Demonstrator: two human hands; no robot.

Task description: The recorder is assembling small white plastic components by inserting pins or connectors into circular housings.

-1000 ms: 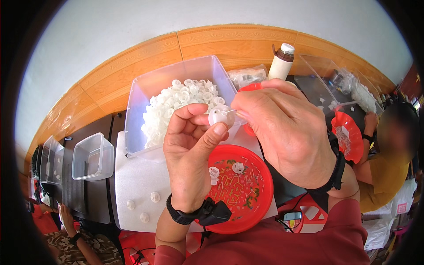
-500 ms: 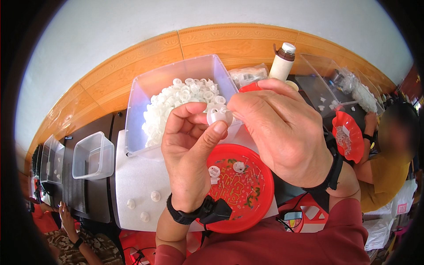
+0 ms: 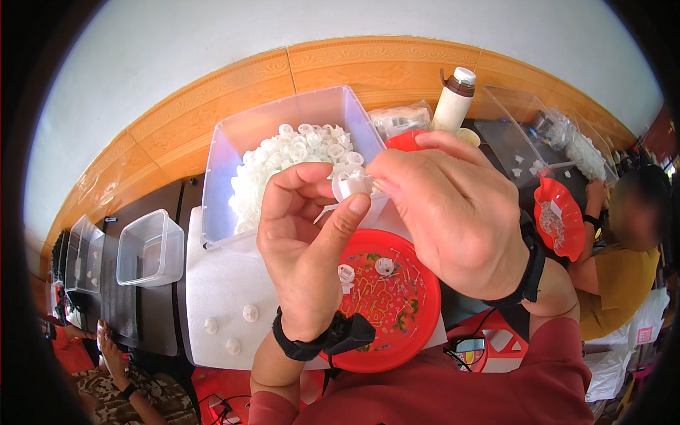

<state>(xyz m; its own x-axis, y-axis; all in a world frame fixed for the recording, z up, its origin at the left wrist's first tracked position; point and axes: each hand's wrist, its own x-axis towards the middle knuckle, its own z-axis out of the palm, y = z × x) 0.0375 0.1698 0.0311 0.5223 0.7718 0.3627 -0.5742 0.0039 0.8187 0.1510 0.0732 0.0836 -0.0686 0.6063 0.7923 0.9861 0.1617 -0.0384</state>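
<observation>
Dark desk (image 3: 152,322) against a wood-panelled, white wall; white sheet (image 3: 219,283) laid over it. Clear bin (image 3: 234,142) of white caps at 12 o'clock, red plate (image 3: 397,312) at 6. Left hand (image 3: 304,262) and right hand (image 3: 453,212) meet above the plate, both pinching one white cap (image 3: 352,185) between fingertips.

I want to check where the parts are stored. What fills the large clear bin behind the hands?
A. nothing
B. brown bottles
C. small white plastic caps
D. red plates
C: the large clear bin is heaped with small white plastic caps, like the one pinched between both hands.
</observation>
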